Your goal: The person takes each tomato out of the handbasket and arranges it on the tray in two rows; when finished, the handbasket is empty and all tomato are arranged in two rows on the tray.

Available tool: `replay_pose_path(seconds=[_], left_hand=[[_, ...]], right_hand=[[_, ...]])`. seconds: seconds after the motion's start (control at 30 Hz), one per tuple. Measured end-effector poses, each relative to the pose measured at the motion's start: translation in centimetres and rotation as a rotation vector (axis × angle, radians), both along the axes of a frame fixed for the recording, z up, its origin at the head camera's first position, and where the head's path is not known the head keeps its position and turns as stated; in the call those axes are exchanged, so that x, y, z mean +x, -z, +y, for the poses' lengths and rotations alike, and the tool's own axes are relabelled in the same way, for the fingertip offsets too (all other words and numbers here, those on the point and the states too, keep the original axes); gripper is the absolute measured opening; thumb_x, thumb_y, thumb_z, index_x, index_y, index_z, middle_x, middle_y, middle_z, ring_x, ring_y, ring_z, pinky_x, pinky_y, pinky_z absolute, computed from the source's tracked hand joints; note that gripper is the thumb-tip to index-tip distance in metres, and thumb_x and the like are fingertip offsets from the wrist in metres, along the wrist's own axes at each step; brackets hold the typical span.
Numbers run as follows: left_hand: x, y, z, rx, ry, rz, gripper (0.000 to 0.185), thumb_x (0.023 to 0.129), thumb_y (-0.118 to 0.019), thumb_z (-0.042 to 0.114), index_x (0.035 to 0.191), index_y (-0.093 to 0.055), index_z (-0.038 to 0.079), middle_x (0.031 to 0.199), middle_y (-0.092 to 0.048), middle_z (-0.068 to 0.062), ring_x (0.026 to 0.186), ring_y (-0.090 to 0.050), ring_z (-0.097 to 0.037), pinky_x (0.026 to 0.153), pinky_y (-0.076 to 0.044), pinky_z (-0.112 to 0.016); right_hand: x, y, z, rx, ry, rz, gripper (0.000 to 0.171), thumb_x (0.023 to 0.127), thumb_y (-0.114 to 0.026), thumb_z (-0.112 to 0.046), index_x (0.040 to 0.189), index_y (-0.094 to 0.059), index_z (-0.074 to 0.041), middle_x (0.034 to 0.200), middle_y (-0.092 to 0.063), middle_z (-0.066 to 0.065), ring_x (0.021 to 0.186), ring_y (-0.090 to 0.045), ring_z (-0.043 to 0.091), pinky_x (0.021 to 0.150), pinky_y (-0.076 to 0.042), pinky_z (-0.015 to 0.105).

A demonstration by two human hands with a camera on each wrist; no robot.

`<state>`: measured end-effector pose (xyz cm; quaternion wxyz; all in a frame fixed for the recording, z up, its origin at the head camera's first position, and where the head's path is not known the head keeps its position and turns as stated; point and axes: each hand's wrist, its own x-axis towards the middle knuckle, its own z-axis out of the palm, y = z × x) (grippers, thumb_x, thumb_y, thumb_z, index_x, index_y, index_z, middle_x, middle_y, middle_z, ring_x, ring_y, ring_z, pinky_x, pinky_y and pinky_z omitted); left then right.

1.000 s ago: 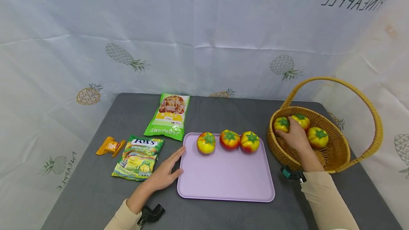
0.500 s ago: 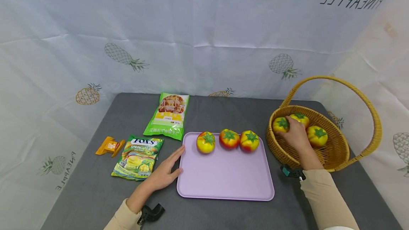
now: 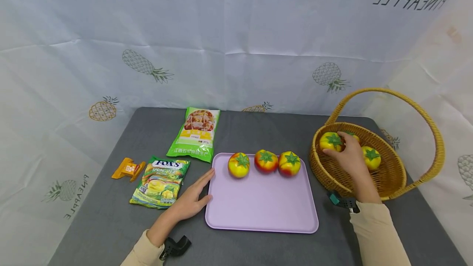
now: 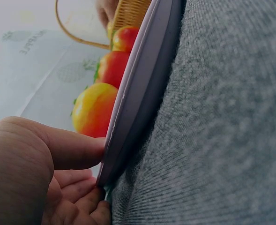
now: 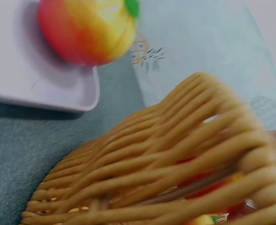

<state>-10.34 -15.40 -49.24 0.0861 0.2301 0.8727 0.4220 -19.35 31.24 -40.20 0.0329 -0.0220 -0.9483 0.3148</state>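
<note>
Right grip (image 3: 349,157) holding tomato (image 3: 330,141) in basket (image 3: 391,177), left grip (image 3: 190,200) flat against tray (image 3: 258,212)

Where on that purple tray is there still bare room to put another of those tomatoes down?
The lilac tray is bare across its whole near part, from the row of three tomatoes at its far edge to its near rim. The left hand rests at its left edge. The wicker basket is crowded: the right hand holds one tomato among others there.
</note>
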Motion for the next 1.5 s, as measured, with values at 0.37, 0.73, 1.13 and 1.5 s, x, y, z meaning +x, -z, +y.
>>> replay_pose_path(seconds=[0.37, 0.73, 1.13, 1.5], left_hand=[[0.2, -0.1, 0.0, 0.016, -0.01, 0.0, 0.068, 0.092, -0.058, 0.008, 0.15, -0.024, 0.004, 0.157, -0.022, -0.012, 0.143, -0.023, -0.028, 0.113, -0.023, -0.05], [0.2, -0.2, 0.1, 0.011, -0.012, -0.005, 0.068, 0.091, -0.058, 0.007, 0.15, -0.024, 0.003, 0.157, -0.022, -0.012, 0.143, -0.024, -0.028, 0.113, -0.023, -0.05], [0.0, 0.2, 0.0, 0.013, -0.008, 0.039, 0.067, 0.09, -0.059, 0.008, 0.149, -0.027, 0.003, 0.156, -0.025, -0.012, 0.142, -0.026, -0.028, 0.112, -0.026, -0.048], [-0.1, 0.3, 0.0, 0.017, -0.004, 0.064, 0.065, 0.093, -0.058, 0.015, 0.148, -0.028, 0.003, 0.156, -0.026, -0.013, 0.141, -0.027, -0.03, 0.113, -0.027, -0.046]], right_hand=[[2.5, -2.1, -1.6, -0.095, -0.007, 0.131, 0.08, 0.087, -0.067, -0.038, 0.148, -0.028, -0.004, 0.141, -0.032, 0.03, 0.118, -0.04, 0.048, 0.093, -0.039, 0.063], [5.1, -1.0, -6.5, -0.231, -0.119, 0.254, 0.071, 0.077, -0.078, -0.019, 0.138, -0.045, -0.004, 0.134, -0.044, 0.016, 0.118, -0.046, 0.029, 0.098, -0.035, 0.005], [7.0, 0.7, -12.2, -0.393, -0.312, 0.202, 0.073, 0.069, -0.084, -0.015, 0.133, -0.048, -0.007, 0.13, -0.047, 0.006, 0.116, -0.044, 0.007, 0.1, -0.041, 0.016], [8.2, 3.4, -16.7, -0.431, -0.438, 0.16, 0.074, 0.069, -0.084, -0.021, 0.133, -0.05, -0.009, 0.128, -0.05, 0.003, 0.114, -0.052, 0.016, 0.099, -0.047, 0.028]])
